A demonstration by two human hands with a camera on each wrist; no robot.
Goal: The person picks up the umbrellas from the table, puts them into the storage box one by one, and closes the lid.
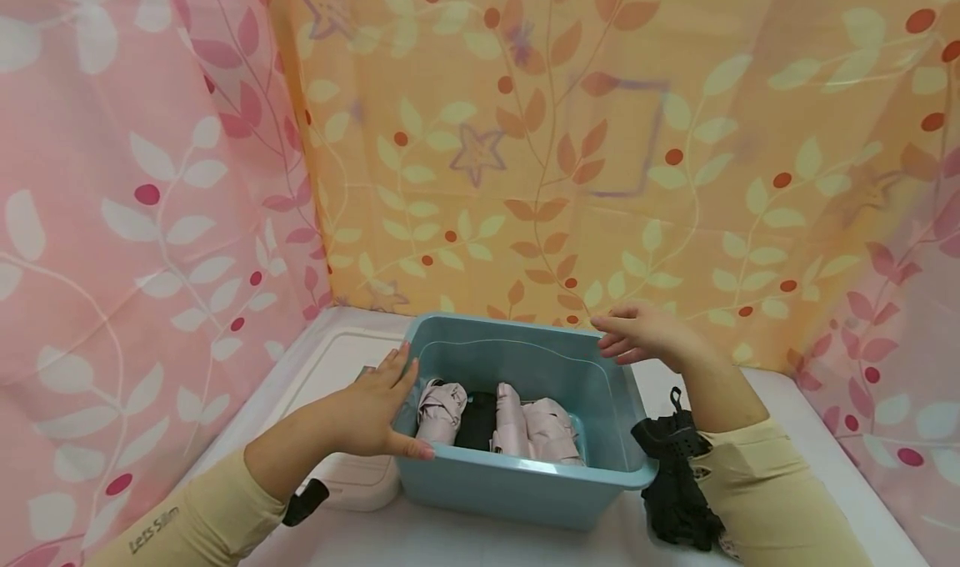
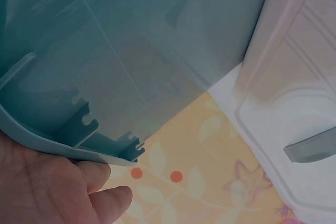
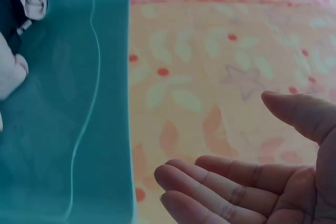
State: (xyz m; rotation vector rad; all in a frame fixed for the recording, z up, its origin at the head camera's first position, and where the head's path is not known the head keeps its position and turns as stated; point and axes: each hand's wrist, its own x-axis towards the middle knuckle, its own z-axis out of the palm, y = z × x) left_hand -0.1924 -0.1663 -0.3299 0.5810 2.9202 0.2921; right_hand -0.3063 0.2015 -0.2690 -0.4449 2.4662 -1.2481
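A blue-grey plastic bin (image 1: pixel 525 488) stands on the white surface. Inside it, along the near side, lie a rolled patterned pale bundle (image 1: pixel 441 413), a black bundle (image 1: pixel 477 422) and pale pink rolled bundles (image 1: pixel 553 430). My left hand (image 1: pixel 371 413) rests on the bin's left rim, fingers spread and thumb at the near edge. In the left wrist view, its fingers (image 2: pixel 110 203) lie along the rim's outside. Near the far right corner, my right hand (image 1: pixel 637 333) hovers with relaxed fingers. The right wrist view shows its palm with nothing in it, apart from the bin wall (image 3: pixel 105 129).
A white lid (image 1: pixel 360 479) with a grey latch (image 2: pixel 312 145) lies left of the bin, partly behind my left arm. To the right, a bunched black cloth item (image 1: pixel 675 484) with a loop sits against my right sleeve. Patterned curtains (image 1: pixel 555 133) enclose the back and sides.
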